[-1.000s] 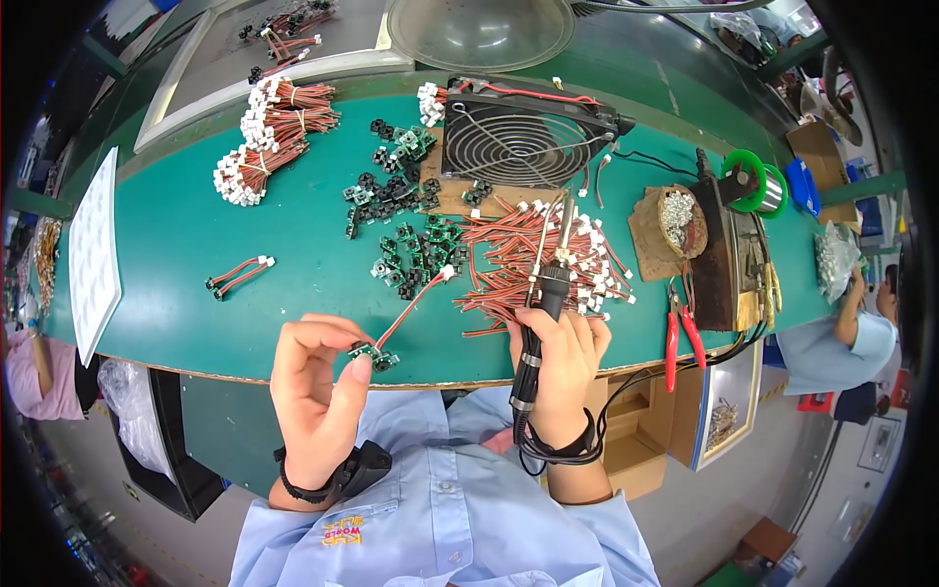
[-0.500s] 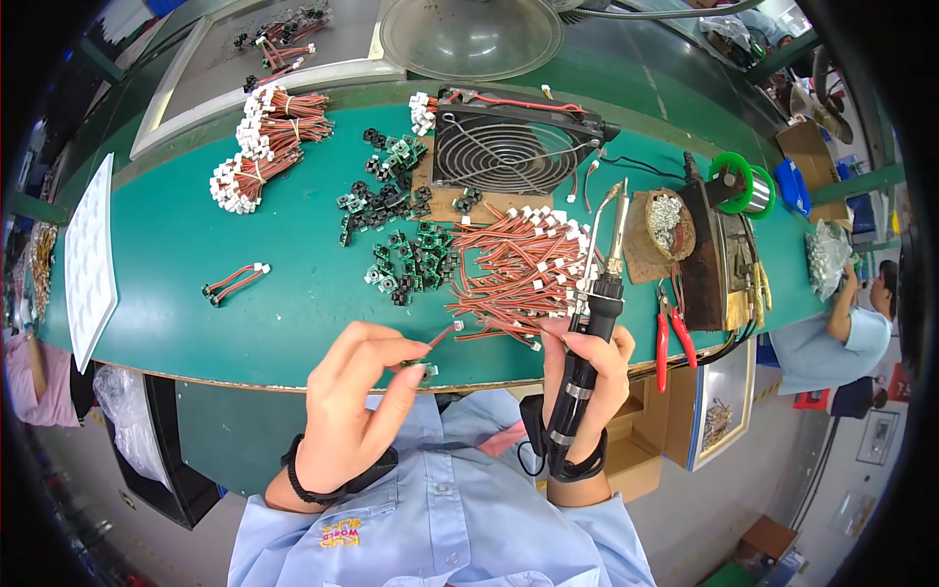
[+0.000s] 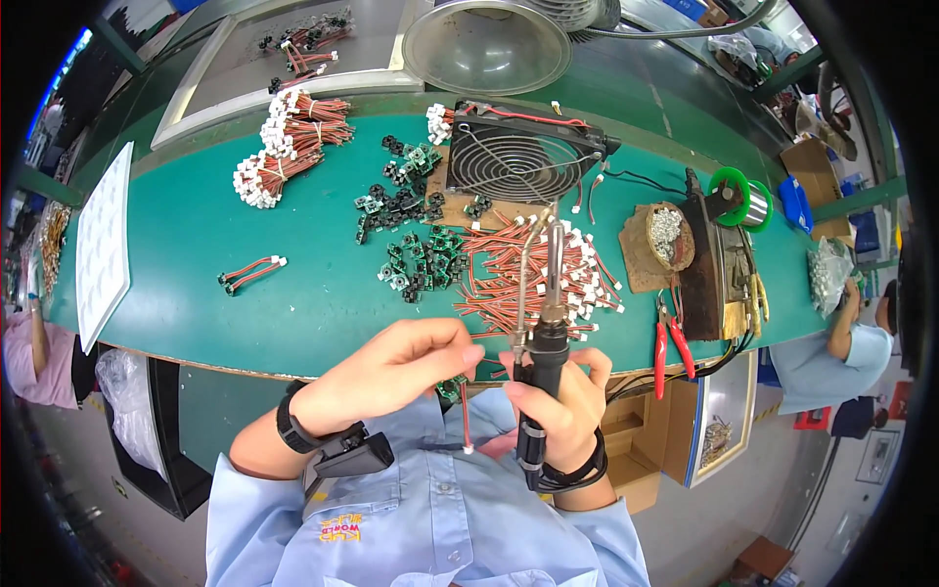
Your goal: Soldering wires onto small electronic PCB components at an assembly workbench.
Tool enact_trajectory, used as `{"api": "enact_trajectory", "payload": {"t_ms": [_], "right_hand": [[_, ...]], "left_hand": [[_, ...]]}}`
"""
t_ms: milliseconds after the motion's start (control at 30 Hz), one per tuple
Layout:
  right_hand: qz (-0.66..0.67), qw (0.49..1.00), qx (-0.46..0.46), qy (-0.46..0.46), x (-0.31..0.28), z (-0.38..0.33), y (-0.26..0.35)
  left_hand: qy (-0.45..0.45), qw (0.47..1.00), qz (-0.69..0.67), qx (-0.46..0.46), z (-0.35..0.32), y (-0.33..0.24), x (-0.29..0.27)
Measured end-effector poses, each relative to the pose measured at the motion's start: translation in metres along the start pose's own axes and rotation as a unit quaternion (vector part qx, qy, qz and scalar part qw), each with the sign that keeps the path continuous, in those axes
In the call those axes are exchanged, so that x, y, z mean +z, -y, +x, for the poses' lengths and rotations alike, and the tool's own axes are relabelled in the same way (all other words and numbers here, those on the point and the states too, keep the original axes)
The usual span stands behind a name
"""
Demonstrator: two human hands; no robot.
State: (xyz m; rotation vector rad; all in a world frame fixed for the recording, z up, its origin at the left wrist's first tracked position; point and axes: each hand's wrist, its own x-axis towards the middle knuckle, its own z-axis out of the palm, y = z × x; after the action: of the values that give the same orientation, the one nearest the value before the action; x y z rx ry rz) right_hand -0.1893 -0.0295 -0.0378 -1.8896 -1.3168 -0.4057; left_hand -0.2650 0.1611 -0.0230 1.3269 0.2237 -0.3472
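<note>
My left hand (image 3: pixel 396 377) is closed in a pinch on a small green circuit board (image 3: pixel 452 387), just past the table's near edge. A red wire lead with a white end (image 3: pixel 466 421) hangs down from the board; where it joins is too small to tell. My right hand (image 3: pixel 569 416) grips a black soldering iron (image 3: pixel 546 360) with a thin metal tube beside its tip, held upright pointing away from me. Beyond the iron lies a spread heap of red wire leads with white connectors (image 3: pixel 499 284). Left of that heap sit loose green-and-black boards (image 3: pixel 421 262).
A black fan (image 3: pixel 528 157) stands behind the heap. Red-handled pliers (image 3: pixel 673 342), a cup of small metal pieces (image 3: pixel 668 238) and a green solder spool (image 3: pixel 748 199) are on the right. Bundled leads (image 3: pixel 293 137), one wired board (image 3: pixel 252 274) and a white tray (image 3: pixel 106 245) lie left.
My left hand has moved right toward the iron, and the wire lead now hangs downward. The iron has swung left and stands more upright. The whole view has shifted slightly.
</note>
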Motion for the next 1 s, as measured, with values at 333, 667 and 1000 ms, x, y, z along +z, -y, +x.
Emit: {"api": "enact_trajectory", "payload": {"t_ms": [333,667,1000], "right_hand": [[0.11,0.992,0.064,-0.001,0.0,0.0,0.004],[0.082,0.995,0.047,0.029,-0.01,0.0,0.012],[0.281,0.947,0.148,-0.048,0.003,-0.01,0.013]], "left_hand": [[-0.14,0.739,0.561,0.346,-0.007,-0.009,0.024],[-0.12,0.657,0.637,0.385,-0.013,-0.01,0.027],[-0.154,0.796,0.477,0.34,-0.01,0.001,0.034]]}}
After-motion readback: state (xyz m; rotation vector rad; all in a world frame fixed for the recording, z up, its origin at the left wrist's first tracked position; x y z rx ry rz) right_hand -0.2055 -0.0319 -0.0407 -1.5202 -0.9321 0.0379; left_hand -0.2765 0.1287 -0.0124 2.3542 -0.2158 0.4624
